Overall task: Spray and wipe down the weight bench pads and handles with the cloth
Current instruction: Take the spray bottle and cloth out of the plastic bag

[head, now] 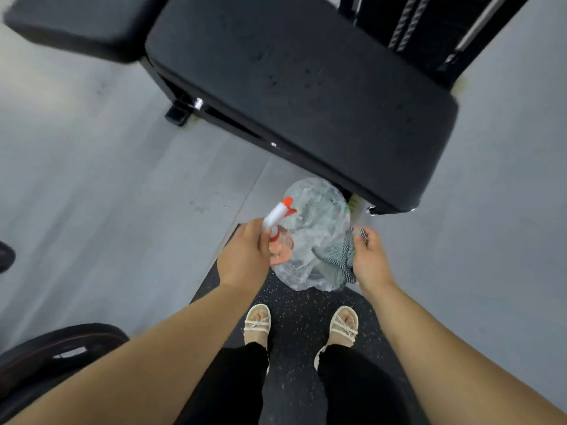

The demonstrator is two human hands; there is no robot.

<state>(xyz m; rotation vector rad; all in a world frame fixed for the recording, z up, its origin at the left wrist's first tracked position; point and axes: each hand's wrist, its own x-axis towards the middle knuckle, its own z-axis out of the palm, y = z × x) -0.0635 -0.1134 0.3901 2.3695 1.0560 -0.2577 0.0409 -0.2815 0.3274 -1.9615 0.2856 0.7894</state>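
Note:
A wide black bench pad [306,87] fills the upper middle of the head view, with small droplets on its top. My left hand [245,256] grips a clear spray bottle [280,237] with a white and orange nozzle, just below the pad's near edge. My right hand [369,260] holds a green cloth with a black-and-white checked edge [345,259]. A second black pad [79,23] lies at the upper left, blurred.
A clear plastic bag [319,234] with green fabric inside sits on the floor between my hands. My sandalled feet [302,325] stand on a dark speckled mat [294,305]. Grey floor spreads left and right. Black machine frame and cables [411,23] rise behind the pad. A dark object [55,351] sits lower left.

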